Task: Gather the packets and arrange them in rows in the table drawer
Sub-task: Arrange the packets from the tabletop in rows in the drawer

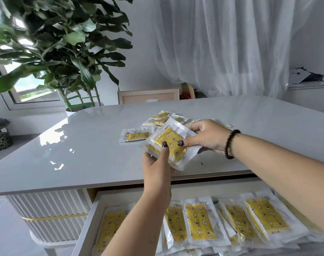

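Both hands hold a small stack of clear packets with yellow patterned inserts (pixel 173 143) just above the white table (pixel 87 150). My left hand (pixel 156 163) grips the stack's near left corner, thumb on top. My right hand (pixel 206 137) pinches its right side. Behind the stack lies a loose pile of the same packets (pixel 161 118), and a single packet (pixel 134 135) lies flat to the left. Below the table edge the open drawer (pixel 94 211) holds several packets in a row (pixel 200 222), overlapping and leaning side by side.
A large potted plant (pixel 61 52) stands past the table's far left end. White curtains (pixel 231 43) hang behind. A framed board (pixel 148 96) leans beyond the far edge. The ribbed white table base (pixel 50 215) sits left of the drawer.
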